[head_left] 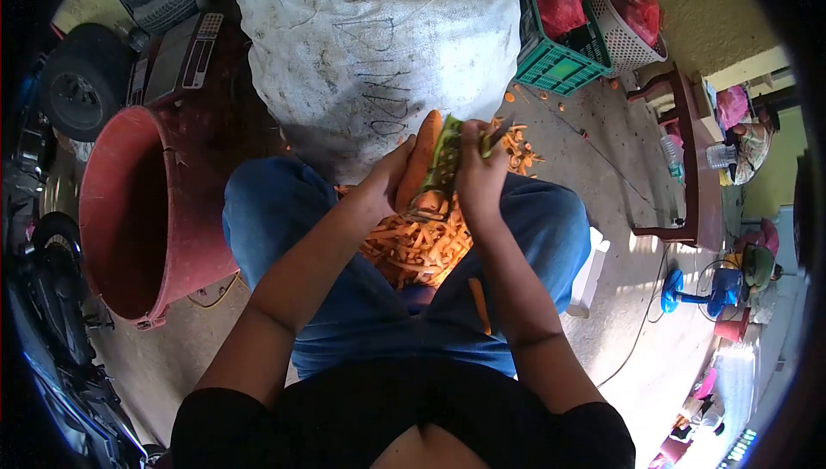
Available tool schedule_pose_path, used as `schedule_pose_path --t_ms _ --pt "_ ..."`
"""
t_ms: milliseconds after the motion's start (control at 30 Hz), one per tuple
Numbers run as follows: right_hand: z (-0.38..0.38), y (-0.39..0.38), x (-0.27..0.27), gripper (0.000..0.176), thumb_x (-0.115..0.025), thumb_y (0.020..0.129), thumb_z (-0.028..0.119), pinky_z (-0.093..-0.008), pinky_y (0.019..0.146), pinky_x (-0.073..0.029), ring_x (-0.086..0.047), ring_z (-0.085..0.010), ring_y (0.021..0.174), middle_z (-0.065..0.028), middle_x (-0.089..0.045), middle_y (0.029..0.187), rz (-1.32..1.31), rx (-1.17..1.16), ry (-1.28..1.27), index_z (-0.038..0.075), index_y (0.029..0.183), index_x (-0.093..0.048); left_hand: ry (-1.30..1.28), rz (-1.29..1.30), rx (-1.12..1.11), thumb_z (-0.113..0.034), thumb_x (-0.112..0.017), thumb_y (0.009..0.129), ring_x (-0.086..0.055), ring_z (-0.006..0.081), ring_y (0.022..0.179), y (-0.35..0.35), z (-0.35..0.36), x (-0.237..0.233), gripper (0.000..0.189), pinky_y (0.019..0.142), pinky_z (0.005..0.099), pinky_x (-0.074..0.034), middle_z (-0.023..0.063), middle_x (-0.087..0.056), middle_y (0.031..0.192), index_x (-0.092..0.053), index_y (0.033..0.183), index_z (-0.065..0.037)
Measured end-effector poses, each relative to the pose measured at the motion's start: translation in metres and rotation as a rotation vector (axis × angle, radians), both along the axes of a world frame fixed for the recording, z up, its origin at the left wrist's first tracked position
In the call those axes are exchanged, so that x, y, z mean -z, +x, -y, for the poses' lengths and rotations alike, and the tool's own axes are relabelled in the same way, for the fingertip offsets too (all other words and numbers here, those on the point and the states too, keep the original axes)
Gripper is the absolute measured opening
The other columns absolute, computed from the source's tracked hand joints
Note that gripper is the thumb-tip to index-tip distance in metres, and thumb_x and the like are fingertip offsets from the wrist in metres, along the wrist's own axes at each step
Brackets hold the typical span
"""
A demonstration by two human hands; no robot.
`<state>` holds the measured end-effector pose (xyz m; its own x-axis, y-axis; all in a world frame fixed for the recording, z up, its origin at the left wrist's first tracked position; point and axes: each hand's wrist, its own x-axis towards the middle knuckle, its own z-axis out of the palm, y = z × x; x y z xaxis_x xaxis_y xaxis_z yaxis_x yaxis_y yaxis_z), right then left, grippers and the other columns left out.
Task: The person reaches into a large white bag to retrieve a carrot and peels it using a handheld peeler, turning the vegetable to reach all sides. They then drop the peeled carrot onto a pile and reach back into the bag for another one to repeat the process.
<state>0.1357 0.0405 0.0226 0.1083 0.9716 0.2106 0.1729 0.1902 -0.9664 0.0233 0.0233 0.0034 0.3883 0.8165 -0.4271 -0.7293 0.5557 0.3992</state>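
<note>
My left hand (389, 183) is closed around the lower part of a carrot (419, 159), which points up and away from me. My right hand (480, 175) grips a green peeler (445, 155) with a dark pattern, held right alongside the carrot. A thin pointed blade-like tip (502, 130) sticks out past the right fingers; what it belongs to is hidden by the hand. Below both hands, a heap of orange carrot peelings (417, 249) lies between my knees. One loose strip of peel (479, 305) rests on my right thigh.
A bulging white sack (379, 47) stands straight ahead. To the left is a red bin (168, 211) with its mouth facing me. A green crate (564, 69) and a white basket (624, 39) sit at the far right. A cable (641, 344) crosses the floor near a blue fan (723, 288).
</note>
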Motion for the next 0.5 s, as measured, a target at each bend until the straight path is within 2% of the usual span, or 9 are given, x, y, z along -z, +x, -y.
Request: schedule_pose_path --t_ms 67,133,233,300,333,400,433,467,500 --pt "0.006 -0.005 -0.007 0.021 -0.046 0.082 0.019 -0.0248 0.052 -0.039 -0.048 -0.0121 0.055 -0.0069 -0.052 0.062 0.094 0.0 0.026 -0.001 0.079 -0.052 -0.135 -0.124 0.063 -0.037 -0.029 0.086 -0.054 0.0162 0.078 -0.001 0.0 0.016 0.038 0.067 0.029 -0.046 0.0062 -0.055 0.091 -0.045 0.102 -0.007" --pt "0.005 -0.003 -0.006 0.022 -0.046 0.082 0.02 -0.0237 0.053 -0.038 -0.048 -0.0106 0.057 -0.0059 -0.053 0.062 0.19 0.001 0.057 -0.001 0.079 -0.052 -0.102 -0.109 0.085 -0.035 -0.028 0.086 -0.054 0.0155 0.077 0.001 -0.001 0.022 0.037 0.067 0.0281 -0.045 0.0069 -0.054 0.09 -0.045 0.103 -0.006" --pt "-0.021 0.016 0.014 0.023 -0.049 0.081 0.02 -0.0258 0.054 -0.04 -0.049 -0.0121 0.057 -0.008 -0.054 0.062 0.26 0.228 0.121 -0.001 0.075 -0.054 -0.026 -0.144 0.101 -0.029 -0.034 0.086 -0.057 0.0162 0.07 0.003 0.008 0.008 0.031 0.059 0.0293 -0.049 0.0093 -0.056 0.084 -0.046 0.099 -0.003" --pt "-0.06 0.052 0.026 0.023 -0.05 0.08 0.02 -0.0259 0.053 -0.039 -0.048 -0.0122 0.054 -0.0073 -0.053 0.061 0.205 0.444 0.078 -0.001 0.072 -0.054 0.106 -0.107 0.375 -0.028 -0.034 0.086 -0.056 0.0145 0.072 0.007 0.022 -0.016 0.032 0.061 0.0272 -0.048 0.0094 -0.055 0.087 -0.046 0.101 -0.002" --pt "-0.073 0.071 0.029 0.024 -0.05 0.08 0.02 -0.0261 0.052 -0.039 -0.048 -0.0125 0.053 -0.0069 -0.053 0.06 0.183 0.539 -0.002 -0.001 0.07 -0.054 0.106 -0.108 0.378 -0.028 -0.034 0.086 -0.056 0.0145 0.072 0.008 0.026 -0.02 0.032 0.061 0.0272 -0.048 0.0094 -0.055 0.087 -0.046 0.101 -0.002" --pt "-0.077 0.092 0.02 0.023 -0.048 0.081 0.019 -0.0255 0.05 -0.039 -0.046 -0.0117 0.05 -0.0047 -0.051 0.06 0.205 0.638 -0.052 -0.001 0.069 -0.052 0.161 -0.406 0.476 -0.028 -0.034 0.086 -0.055 0.0128 0.076 0.009 0.029 -0.024 0.034 0.065 0.0245 -0.046 0.0094 -0.054 0.092 -0.044 0.104 -0.001" --pt "-0.076 0.093 0.017 0.023 -0.048 0.081 0.019 -0.0255 0.05 -0.039 -0.046 -0.0117 0.05 -0.0047 -0.051 0.06 0.206 0.644 -0.051 -0.001 0.069 -0.052 0.161 -0.302 0.441 -0.029 -0.037 0.086 -0.054 0.0116 0.079 0.009 0.027 -0.018 0.035 0.069 0.023 -0.044 0.0085 -0.053 0.094 -0.043 0.107 -0.001" --pt "-0.074 0.095 0.014 0.022 -0.048 0.081 0.018 -0.025 0.049 -0.038 -0.045 -0.0109 0.05 -0.0038 -0.05 0.06 -0.053 0.605 -0.022 -0.001 0.07 -0.051 0.16 -0.296 0.445 -0.029 -0.037 0.086 -0.054 0.0116 0.079 0.008 0.026 -0.019 0.035 0.069 0.023 -0.044 0.0085 -0.053 0.094 -0.043 0.107 -0.001" --pt "-0.07 0.094 0.009 0.021 -0.048 0.081 0.018 -0.0245 0.048 -0.038 -0.045 -0.0101 0.049 -0.0029 -0.049 0.061 -0.311 0.556 0.008 0.0 0.071 -0.051 0.128 -0.275 0.346 -0.03 -0.039 0.085 -0.054 0.0114 0.079 0.005 0.024 -0.023 0.036 0.069 0.0234 -0.044 0.0077 -0.053 0.095 -0.043 0.107 -0.002"
